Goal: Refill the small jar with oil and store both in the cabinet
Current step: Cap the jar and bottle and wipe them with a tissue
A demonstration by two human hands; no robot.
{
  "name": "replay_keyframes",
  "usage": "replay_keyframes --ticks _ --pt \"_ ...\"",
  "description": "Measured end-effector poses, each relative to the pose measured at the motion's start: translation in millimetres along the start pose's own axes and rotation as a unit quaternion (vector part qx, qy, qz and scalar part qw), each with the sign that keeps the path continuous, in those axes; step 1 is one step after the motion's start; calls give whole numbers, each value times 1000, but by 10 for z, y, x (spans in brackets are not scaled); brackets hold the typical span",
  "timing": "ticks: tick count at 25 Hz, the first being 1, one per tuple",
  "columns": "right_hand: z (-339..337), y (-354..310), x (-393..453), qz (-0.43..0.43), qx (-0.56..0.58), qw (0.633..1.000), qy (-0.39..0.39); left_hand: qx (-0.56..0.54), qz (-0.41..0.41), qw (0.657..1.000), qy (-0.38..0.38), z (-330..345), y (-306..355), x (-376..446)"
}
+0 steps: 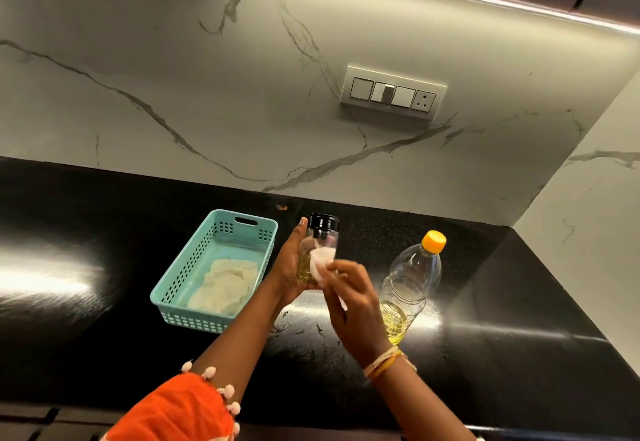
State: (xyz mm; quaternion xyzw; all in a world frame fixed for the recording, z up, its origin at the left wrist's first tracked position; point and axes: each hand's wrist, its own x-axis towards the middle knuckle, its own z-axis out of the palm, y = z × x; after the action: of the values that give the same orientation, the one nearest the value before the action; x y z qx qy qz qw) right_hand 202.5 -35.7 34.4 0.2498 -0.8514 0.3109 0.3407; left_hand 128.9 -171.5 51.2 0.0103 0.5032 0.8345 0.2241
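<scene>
My left hand (289, 267) grips a small clear jar (320, 238) with a black lid, held upright above the black counter (485, 302). Yellow oil shows in the jar's lower part. My right hand (353, 305) pinches a white tissue (320, 262) and presses it against the jar's side. To the right stands a clear plastic oil bottle (410, 285) with an orange cap, upright on the counter, with yellow oil in its bottom part.
A teal plastic basket (173, 288) with a pale cloth (225, 285) inside sits on the counter to the left. A marble backsplash with a switch panel (393, 92) rises behind. The wall corner closes the right side. Small dark smears mark the counter near my arms.
</scene>
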Motion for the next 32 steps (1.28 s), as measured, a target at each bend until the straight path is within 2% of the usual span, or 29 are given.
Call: replay_keyframes --ticks 3,6,8,13,17,23,26,32 --pt "12 -37 -59 14 19 999 22 17 7 1000 -8 -24 -30 4" --pt "-27 8 303 79 1 993 82 15 22 999 -47 -15 -55 6" --pt "-66 60 536 122 13 988 89 9 24 998 -49 -6 -67 24" --pt "-30 49 372 52 16 997 63 -28 16 999 -38 17 -20 31" --pt "60 -42 -107 25 20 999 37 2 18 998 -56 22 15 5" --pt "-57 67 426 80 6 993 91 46 29 997 -52 61 -35 -20" --pt "-114 138 613 80 6 992 96 41 47 997 -37 64 -83 -28" --pt "41 7 -36 54 26 998 37 6 28 999 -46 -3 -31 -14"
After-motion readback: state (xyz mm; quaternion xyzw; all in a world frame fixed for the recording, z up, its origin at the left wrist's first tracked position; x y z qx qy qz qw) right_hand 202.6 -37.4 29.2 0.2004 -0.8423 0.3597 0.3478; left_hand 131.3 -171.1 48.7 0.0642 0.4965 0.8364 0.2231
